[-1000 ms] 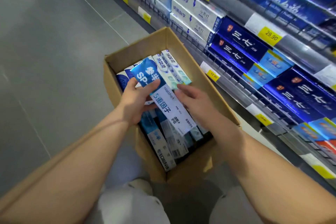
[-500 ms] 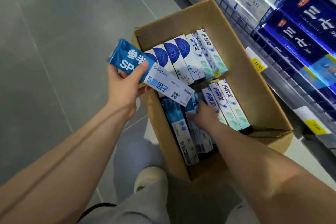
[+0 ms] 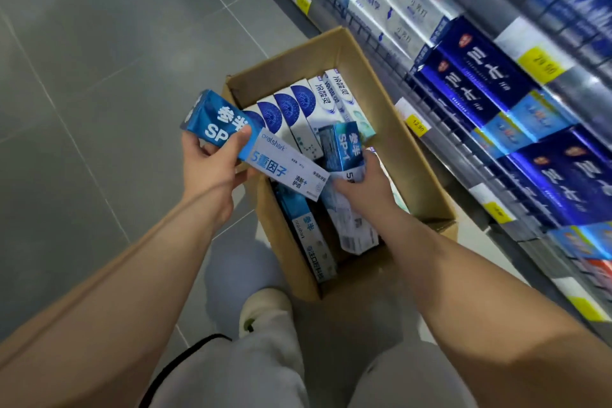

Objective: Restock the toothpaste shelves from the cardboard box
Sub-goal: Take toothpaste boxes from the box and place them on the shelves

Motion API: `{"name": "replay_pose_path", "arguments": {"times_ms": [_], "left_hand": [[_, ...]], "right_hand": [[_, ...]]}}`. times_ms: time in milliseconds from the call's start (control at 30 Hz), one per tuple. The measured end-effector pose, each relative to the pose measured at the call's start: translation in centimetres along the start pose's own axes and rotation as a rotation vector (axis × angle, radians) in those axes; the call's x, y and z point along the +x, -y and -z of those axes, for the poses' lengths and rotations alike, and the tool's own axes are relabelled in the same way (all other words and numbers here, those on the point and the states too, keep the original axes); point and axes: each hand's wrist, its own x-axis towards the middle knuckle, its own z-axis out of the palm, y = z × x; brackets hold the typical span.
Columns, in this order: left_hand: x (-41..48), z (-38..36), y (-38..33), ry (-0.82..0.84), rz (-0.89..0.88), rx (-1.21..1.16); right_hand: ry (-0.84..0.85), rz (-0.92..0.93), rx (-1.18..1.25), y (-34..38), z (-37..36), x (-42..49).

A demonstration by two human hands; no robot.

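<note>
An open cardboard box (image 3: 410,156) stands on the floor, filled with several toothpaste cartons (image 3: 299,113). My left hand (image 3: 215,166) grips a blue and white toothpaste carton (image 3: 265,156) above the box's left wall. My right hand (image 3: 362,182) is inside the box and grips a second blue and white carton (image 3: 342,146), tilted up out of the pile. The toothpaste shelves (image 3: 470,83) run along the right, stocked with dark blue and white cartons.
Grey floor tiles (image 3: 99,76) stretch to the left of the box. My legs in light trousers and a pale shoe (image 3: 265,308) are just below the box. Yellow price tags (image 3: 419,124) line the shelf edges beside the box.
My left hand has lifted its carton out to the box's left side. My right hand reached down into the box and has taken hold of a second carton, raising it.
</note>
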Motion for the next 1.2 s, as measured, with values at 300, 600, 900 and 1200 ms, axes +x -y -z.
{"name": "replay_pose_path", "arguments": {"times_ms": [300,600,900,1200], "left_hand": [[-15.3,-2.5,-20.6,0.154,-0.010,0.075],[-35.3,-4.9,-38.6,0.465,-0.144,0.166],[-48.3,-9.8,-41.6,0.904,-0.295,0.222],[-65.5,-15.0,-36.9,1.338,-0.301,0.266]], "right_hand": [[-0.034,0.112,0.038,20.3,15.4,-17.9],[-0.242,0.290,0.100,32.7,32.0,-39.4],[-0.674,0.346,0.227,31.3,39.0,-56.1],[-1.075,0.214,0.266,22.5,43.6,-74.5]]}}
